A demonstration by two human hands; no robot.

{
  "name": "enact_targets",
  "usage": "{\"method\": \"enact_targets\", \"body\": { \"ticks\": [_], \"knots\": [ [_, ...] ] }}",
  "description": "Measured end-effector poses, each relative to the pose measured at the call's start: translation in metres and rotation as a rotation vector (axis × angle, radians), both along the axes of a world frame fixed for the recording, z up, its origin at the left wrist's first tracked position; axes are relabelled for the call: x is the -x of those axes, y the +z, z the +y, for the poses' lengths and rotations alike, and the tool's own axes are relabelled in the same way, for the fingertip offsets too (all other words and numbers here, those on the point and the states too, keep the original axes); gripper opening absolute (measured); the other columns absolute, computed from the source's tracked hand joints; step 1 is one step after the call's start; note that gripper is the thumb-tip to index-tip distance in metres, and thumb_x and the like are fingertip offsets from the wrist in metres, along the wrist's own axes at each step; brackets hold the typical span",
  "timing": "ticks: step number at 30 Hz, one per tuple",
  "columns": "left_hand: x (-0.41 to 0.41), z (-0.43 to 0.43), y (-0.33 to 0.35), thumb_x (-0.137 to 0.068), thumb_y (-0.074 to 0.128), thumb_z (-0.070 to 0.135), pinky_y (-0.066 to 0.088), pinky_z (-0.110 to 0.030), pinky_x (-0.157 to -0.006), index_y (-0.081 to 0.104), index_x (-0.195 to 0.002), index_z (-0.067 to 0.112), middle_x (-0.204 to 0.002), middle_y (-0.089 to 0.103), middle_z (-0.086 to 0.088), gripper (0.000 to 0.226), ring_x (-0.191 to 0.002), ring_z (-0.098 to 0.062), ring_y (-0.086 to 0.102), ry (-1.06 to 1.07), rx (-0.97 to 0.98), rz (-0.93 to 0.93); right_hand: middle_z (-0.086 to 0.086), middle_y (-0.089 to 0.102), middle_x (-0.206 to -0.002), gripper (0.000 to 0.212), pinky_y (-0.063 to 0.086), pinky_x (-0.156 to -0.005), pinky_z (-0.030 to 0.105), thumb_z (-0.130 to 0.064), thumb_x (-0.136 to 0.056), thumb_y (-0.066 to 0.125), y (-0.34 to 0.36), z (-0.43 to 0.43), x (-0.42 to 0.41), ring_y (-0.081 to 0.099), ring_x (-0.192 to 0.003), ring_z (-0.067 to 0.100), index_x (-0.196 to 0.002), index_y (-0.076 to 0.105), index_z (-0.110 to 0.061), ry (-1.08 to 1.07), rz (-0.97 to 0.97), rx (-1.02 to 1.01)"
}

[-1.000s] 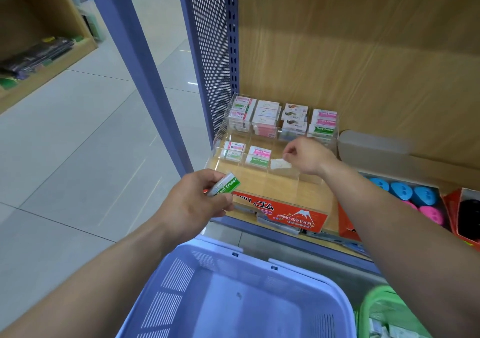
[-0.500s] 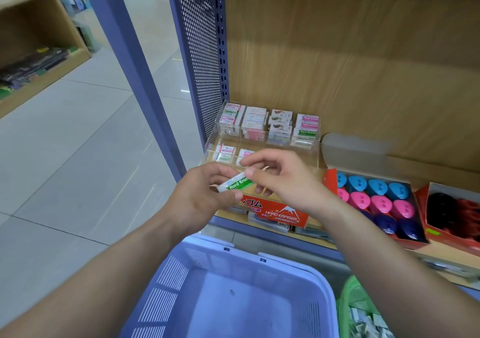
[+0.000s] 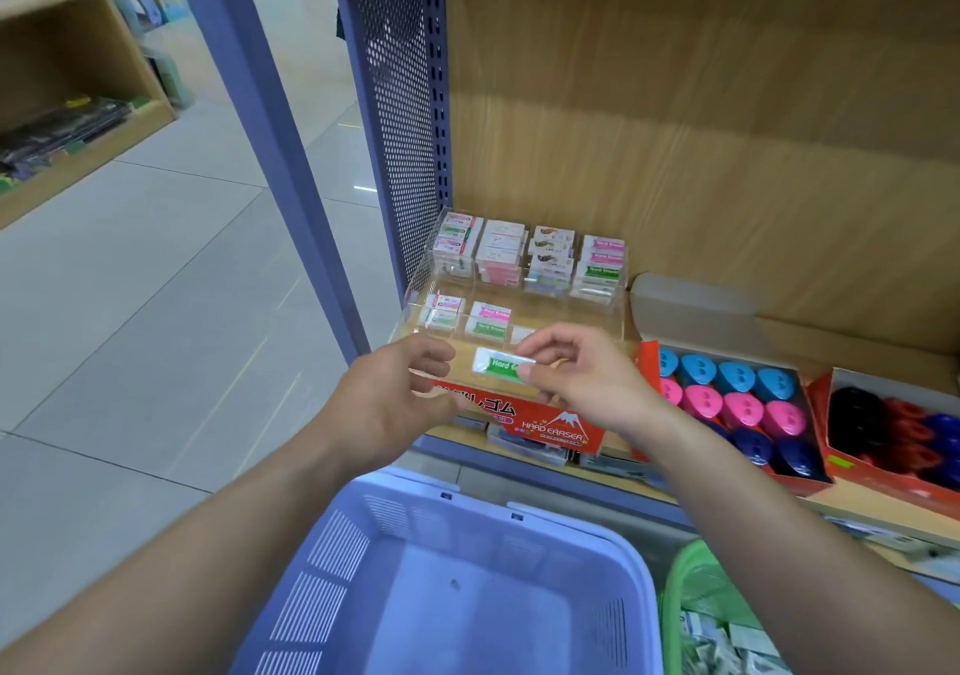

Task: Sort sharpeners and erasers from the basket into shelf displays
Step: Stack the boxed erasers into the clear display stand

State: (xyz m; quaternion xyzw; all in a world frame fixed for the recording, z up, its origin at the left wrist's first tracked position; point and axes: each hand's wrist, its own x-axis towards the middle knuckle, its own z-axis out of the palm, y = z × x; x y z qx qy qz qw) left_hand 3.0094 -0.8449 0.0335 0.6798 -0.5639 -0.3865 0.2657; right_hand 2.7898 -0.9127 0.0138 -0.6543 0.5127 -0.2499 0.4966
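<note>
My right hand pinches a green-and-white eraser between thumb and fingers, just in front of the clear acrylic eraser display. My left hand hovers beside the eraser's left end with fingers loosely curled and holds nothing. The display's back row is full of stacked erasers; its front row holds a few at the left. A red "Hard Eraser" box stands below my hands. Blue, pink and navy sharpeners fill a red box to the right.
A blue plastic basket sits below my arms, its inside bare. A green basket with small packs is at the bottom right. Another red box of dark sharpeners sits far right. A perforated purple shelf upright borders the display's left.
The eraser passed from my left hand to my right hand. My left hand let go and drew slightly away; the right now holds the eraser closer to the display.
</note>
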Motion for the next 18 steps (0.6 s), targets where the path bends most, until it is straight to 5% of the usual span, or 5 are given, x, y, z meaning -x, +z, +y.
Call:
{"method": "enact_targets", "body": {
  "ticks": [3,9,13,18],
  "knots": [
    [-0.014,-0.001,-0.002,-0.085,0.078,0.032,0.042,-0.012,-0.073,0.063,-0.12,0.032,-0.114,0.065,0.016,0.038,-0.104,-0.005,0.062,0.039,0.021,-0.136,-0.006,0.071,-0.089,0.01,0.054,-0.064,0.026,-0.019,-0.092,0.073,-0.016,-0.032,-0.002,0.069,-0.064,0.011,-0.098,0.069,-0.026,-0.095,0.136,0.134],
    [-0.03,-0.005,-0.01,-0.085,0.076,0.038,0.045,-0.016,-0.076,0.065,-0.115,0.035,-0.109,0.068,0.015,0.032,-0.1,0.0,0.062,0.074,0.05,-0.18,-0.011,0.068,-0.096,0.014,0.055,-0.086,0.034,-0.021,-0.093,0.069,-0.048,-0.112,-0.043,0.064,-0.091,0.009,-0.106,0.071,-0.025,-0.13,0.3,0.309],
    [-0.034,-0.007,-0.016,-0.087,0.073,0.04,0.041,-0.008,-0.073,0.065,-0.116,0.036,-0.107,0.067,0.018,0.031,-0.1,0.003,0.06,0.055,0.039,-0.21,-0.008,0.071,-0.098,0.011,0.055,-0.087,0.036,-0.024,-0.097,0.062,-0.059,-0.13,-0.061,0.065,-0.091,0.011,-0.1,0.073,-0.022,0.074,0.496,0.297],
    [-0.034,-0.008,-0.015,-0.089,0.072,0.037,0.036,-0.002,-0.067,0.064,-0.116,0.036,-0.105,0.063,0.021,0.028,-0.098,0.008,0.057,0.057,0.02,-0.203,0.0,0.073,-0.089,0.038,0.057,-0.076,0.039,-0.046,-0.101,0.047,-0.06,-0.124,-0.061,0.067,-0.081,0.018,-0.096,0.074,-0.02,0.204,0.695,0.3]
  ]
}}
